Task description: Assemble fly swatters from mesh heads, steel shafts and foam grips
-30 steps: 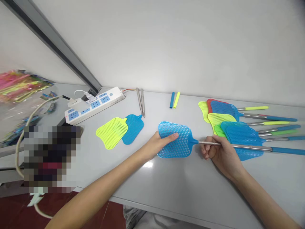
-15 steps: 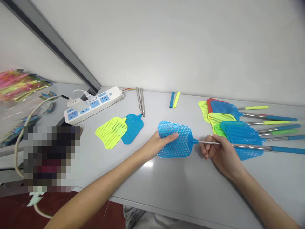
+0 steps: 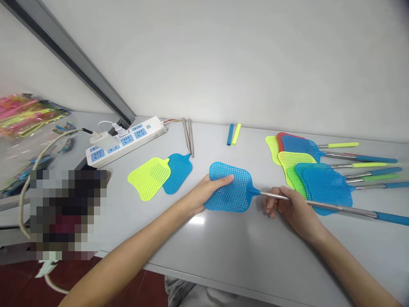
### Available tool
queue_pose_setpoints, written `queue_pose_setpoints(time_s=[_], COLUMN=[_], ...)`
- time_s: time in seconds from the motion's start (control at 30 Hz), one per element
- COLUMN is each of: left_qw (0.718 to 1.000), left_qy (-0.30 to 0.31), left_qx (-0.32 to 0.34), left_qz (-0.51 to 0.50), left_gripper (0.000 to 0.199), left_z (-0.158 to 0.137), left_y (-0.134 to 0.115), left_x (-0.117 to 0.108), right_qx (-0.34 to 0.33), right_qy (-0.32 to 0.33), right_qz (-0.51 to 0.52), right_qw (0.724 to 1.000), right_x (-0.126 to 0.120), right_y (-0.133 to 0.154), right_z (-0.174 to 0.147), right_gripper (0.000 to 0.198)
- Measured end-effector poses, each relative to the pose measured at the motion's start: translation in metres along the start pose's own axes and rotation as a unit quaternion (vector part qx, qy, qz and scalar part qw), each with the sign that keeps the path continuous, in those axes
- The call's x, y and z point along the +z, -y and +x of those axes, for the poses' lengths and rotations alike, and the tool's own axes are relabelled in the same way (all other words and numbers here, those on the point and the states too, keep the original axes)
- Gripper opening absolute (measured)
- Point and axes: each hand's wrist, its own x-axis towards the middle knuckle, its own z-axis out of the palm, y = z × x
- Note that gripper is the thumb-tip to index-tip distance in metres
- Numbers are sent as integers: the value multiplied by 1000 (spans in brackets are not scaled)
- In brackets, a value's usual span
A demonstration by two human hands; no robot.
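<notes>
My left hand [image 3: 207, 192] grips the head of a blue fly swatter [image 3: 234, 194], its thumb lying across the mesh. The swatter has a metal rod and a blue grip sleeve at the far right end. My right hand [image 3: 289, 202] is closed around that rod a little past the neck, with the thumb on top. Left of my hands, a yellow swatter head [image 3: 148, 179] overlaps a blue swatter head [image 3: 179, 172]. Two metal rods [image 3: 188, 136] lie behind them. A blue sleeve [image 3: 230, 134] and a yellow sleeve [image 3: 236, 134] rest near the wall.
Several swatters with rods and sleeves, such as a blue one [image 3: 327, 183], are piled on the right. A white power strip [image 3: 128, 140] with plugs and cables stands at the back left. Beyond it lie plastic bags of colourful items [image 3: 30, 111]. The table edge [image 3: 204, 279] runs in front.
The held swatter has shifted slightly left, and its grip end has tilted down toward me. Both hands moved a little left with it, keeping hold.
</notes>
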Motion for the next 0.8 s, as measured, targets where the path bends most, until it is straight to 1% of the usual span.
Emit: queue_pose_setpoints(time_s=[0.13,0.3,0.47,0.63,0.8], left_qw=[1000,1000,1000,1000,1000], left_qy=[-6,2,-7,4,-15], left_qx=[-11,-20,-26,-12,-3], left_qz=[-5,1,-1,-4,6], left_gripper=[30,31,29,31,34], left_z=[-2,-2,-2,-2,-1], left_y=[-1,-1,-1,1,4], left_x=[1,0,2,3,3], right_qx=[-4,-2,-3,-4,-7], right_qy=[16,35,36,30,21], right_qz=[-11,-17,-25,-27,-26], right_qw=[1000,999,999,999,999], right_x=[-1,-1,-1,1,3], right_y=[-1,-1,-1,-1,-1], right_z=[-1,-2,-2,0,1], right_gripper=[47,47,47,46,47])
